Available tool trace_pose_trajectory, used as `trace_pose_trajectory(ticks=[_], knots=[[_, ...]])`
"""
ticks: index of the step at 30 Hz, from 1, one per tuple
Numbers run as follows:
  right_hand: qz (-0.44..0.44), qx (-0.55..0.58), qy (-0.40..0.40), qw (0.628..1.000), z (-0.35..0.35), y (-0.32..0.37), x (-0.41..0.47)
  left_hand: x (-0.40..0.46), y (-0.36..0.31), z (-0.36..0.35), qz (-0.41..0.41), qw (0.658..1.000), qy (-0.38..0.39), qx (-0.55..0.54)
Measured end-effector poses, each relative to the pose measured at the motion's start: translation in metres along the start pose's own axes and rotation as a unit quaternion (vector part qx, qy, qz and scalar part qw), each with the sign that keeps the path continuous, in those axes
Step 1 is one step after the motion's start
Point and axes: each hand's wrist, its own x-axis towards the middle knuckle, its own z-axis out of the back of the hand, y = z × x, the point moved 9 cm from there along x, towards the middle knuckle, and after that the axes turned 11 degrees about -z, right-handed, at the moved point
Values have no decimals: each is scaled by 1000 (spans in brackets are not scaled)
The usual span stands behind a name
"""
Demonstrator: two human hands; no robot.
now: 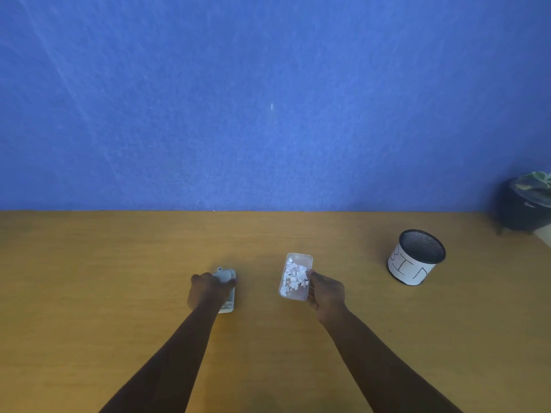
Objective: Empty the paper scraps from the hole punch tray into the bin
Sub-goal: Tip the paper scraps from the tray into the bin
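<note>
Nearest: both forearms extend over the desk.

Left hand is closed over the hole punch and holds it down on the desk; only the punch's far end and right edge show past the fingers.

Right hand grips the clear tray by its right-hand edge, thumb on top and fingers underneath as far as can be seen. The tray is well apart from the punch, so it is already detached. It sits roughly level, open side up, with the white paper scraps heaped inside. Cannot tell whether the tray is resting on the desk or lifted just clear of it.

Farther right: the bin, a black mesh cup with a white label reading BIN, stands upright and well apart from the tray. Inside not visible; no scraps seen on the desk around it.

Far right corner: a dark plant pot against the blue wall.

Progress, as judged: tray removal done. Left to do: carry the tray to the bin and tip it over the mouth. Scraps are light, so spillage is likely if the tray tilts early.
</note>
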Motion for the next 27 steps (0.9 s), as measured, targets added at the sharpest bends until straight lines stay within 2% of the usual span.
trace_pose_trajectory(ticks=[9,11,13,14,15,16,18,19,20,22,27], knots=[[-4,-1,7,1000,-2,3,-3,-5,1,-7,16,1000,6,-13],[-6,-10,10,1000,-3,5,-5,-8,-3,0,24,999,-24,2],[-3,-24,11,1000,-3,8,-7,-9,-24,15,-30,994,-95,34],[-2,-28,14,1000,-4,10,-8,-8,-39,17,-69,991,-110,9],[-2,-31,19,999,-5,12,-9,-6,-52,13,-95,989,-95,-63],[-2,-35,22,999,-5,13,-11,-5,-64,3,-97,979,-45,-171],[-3,-41,26,999,-6,16,-15,-17,-84,-29,-36,912,107,-393],[-3,-45,27,999,-6,17,-16,-28,-93,-41,-10,877,167,-451],[-2,-50,26,998,-5,18,-18,-35,-102,-50,-1,858,205,-471],[-2,-62,28,998,-5,21,-20,-44,-110,-58,-1,846,230,-480],[5,-78,26,997,2,28,-26,-51,-118,-63,4,833,221,-507]])
